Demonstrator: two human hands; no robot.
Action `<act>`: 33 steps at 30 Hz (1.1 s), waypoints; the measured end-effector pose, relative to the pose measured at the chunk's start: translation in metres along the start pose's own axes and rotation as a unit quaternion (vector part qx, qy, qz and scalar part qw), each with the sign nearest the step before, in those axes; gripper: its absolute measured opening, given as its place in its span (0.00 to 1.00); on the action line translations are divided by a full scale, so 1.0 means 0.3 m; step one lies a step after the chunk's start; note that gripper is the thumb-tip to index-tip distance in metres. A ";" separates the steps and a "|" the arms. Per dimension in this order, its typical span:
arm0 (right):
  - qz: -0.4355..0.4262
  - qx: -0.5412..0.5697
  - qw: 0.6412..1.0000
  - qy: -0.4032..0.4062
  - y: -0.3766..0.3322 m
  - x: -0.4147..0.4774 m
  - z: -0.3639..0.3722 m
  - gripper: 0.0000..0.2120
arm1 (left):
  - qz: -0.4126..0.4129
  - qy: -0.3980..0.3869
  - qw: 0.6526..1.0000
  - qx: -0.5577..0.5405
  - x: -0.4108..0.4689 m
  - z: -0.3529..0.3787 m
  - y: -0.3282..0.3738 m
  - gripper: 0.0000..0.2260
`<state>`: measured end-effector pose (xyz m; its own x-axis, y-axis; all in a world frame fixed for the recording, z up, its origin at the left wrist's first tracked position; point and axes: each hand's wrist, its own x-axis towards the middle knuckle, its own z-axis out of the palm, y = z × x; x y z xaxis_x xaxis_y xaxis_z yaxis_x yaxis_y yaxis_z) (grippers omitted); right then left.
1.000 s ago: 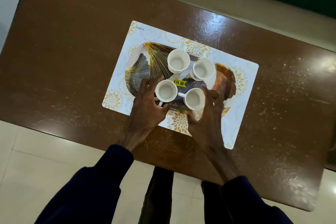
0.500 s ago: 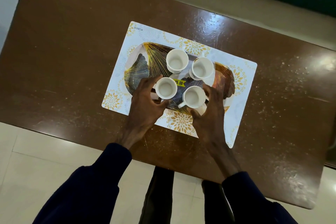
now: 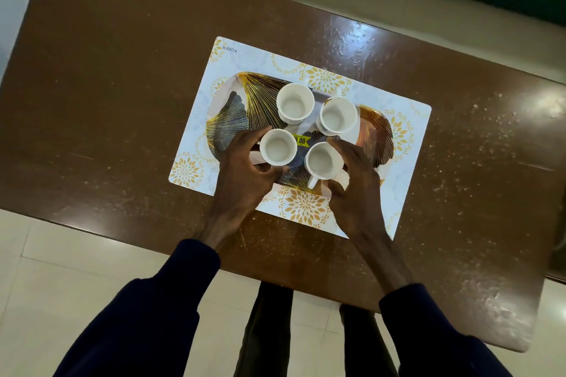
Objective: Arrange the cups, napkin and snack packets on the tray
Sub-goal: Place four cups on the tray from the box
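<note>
An oval tray (image 3: 232, 113) with a gold and dark leaf pattern lies on a white placemat (image 3: 306, 208). Several white cups stand on it: two at the back (image 3: 295, 103) (image 3: 337, 116) and two at the front. My left hand (image 3: 245, 168) wraps the front left cup (image 3: 277, 146). My right hand (image 3: 355, 190) grips the front right cup (image 3: 321, 161), whose handle points toward me. A yellow price sticker (image 3: 300, 140) shows between the cups. No napkin or snack packets are in view.
The placemat sits in the middle of a brown wooden table (image 3: 107, 86), with bare wood on both sides. The table's near edge runs just below my wrists. Pale floor tiles (image 3: 61, 269) lie beneath.
Both hands have stayed on the two front cups. The right cup has turned, so its handle swung from pointing left to pointing toward me. The left cup shifted slightly.
</note>
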<state>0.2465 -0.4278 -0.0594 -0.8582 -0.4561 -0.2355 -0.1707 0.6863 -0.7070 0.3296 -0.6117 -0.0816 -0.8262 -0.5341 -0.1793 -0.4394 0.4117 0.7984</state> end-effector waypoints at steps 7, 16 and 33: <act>0.004 -0.004 1.000 -0.009 0.001 -0.002 -0.003 0.36 | 0.000 -0.001 1.000 -0.008 0.000 -0.002 0.002 0.33; 0.012 -0.008 1.000 -0.012 0.003 -0.010 -0.010 0.36 | -0.030 0.008 0.999 -0.033 -0.022 -0.005 0.016 0.38; 0.028 0.025 0.998 0.050 0.022 -0.029 -0.188 0.16 | 0.022 0.044 0.992 -0.113 -0.070 0.035 0.240 0.06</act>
<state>0.2253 -0.3873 -0.0245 -0.9103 -0.3571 -0.2096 -0.0992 0.6795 -0.7270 0.3116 -0.5633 -0.0264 -0.8040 -0.5865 -0.0980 -0.3049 0.2652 0.9147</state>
